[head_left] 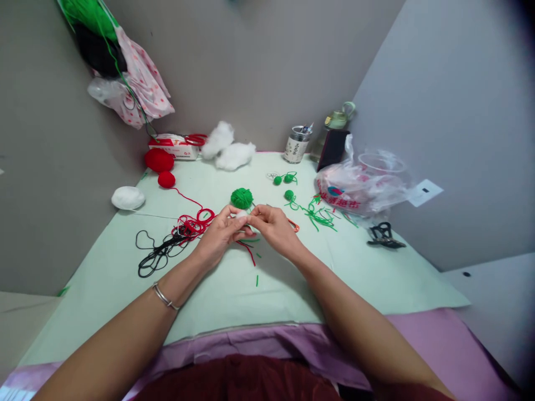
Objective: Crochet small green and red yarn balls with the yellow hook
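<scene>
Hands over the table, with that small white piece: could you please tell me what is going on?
A person holds a small white piece in the fingers of the left hand and right hand, near a green yarn ball. Loose red yarn and black yarn lie to the left.

1. A small handcraft corner, set at a covered table (292,289) where plain grey walls (259,72) meet.
2. Craft supplies mark it: green yarn ball (241,197), red yarn balls (159,160), black cord (159,257), white fluffy stuffing (236,156) and red-handled scissors (195,140).
3. A drink bottle (339,118), dark phone (333,149) and plastic bag (355,189) give it an everyday, personal look.
4. Whether it is in a home or workshop cannot be told.
</scene>
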Tool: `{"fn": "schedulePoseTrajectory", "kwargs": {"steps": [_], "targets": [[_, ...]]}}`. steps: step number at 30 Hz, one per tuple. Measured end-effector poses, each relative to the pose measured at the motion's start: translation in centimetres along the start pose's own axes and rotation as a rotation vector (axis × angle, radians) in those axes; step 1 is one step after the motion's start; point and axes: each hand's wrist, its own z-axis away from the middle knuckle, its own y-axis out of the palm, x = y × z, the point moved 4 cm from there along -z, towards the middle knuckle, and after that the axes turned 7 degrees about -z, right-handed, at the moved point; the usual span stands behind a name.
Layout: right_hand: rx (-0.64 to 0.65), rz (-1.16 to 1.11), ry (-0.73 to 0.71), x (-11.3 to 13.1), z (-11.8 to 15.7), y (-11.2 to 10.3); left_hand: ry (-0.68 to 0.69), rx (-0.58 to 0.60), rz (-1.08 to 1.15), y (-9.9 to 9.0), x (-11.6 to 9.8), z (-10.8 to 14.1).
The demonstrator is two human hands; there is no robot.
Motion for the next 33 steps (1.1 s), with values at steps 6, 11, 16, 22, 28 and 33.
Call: {"fn": "schedulePoseTrajectory", "kwargs": {"steps": [6, 11, 16, 22, 28, 33], "targets": [[0.079, -0.041, -0.004, 0.8, 0.3, -0.1, 0.02, -0.026, -0.084, -0.7, 0.9, -0.9], [0.036, 0.002, -0.008, 0.9, 0.9, 1.3, 0.094, -0.105, -0.175, -1.4, 1.4, -1.9], [0.014, -0.003, -0.007, 0.6, 0.8, 1.8, 0.176, -0.173, -0.23, -1.7, 1.2, -1.7], [0.052, -0.114, 0.048, -1.0, -0.3, 1.3, 0.258, -0.189, -0.25, -1.3, 1.3, -1.0], [0.023, -0.14, 0.049, -1.9, -0.6, 1.1, 0.224, -0.122, -0.224, -0.9, 0.4, -0.3], [0.009, -0.098, 0.031, -1.7, -0.3, 0.9, 0.151, -0.054, -0.173, -0.9, -0.5, 0.4]]}}
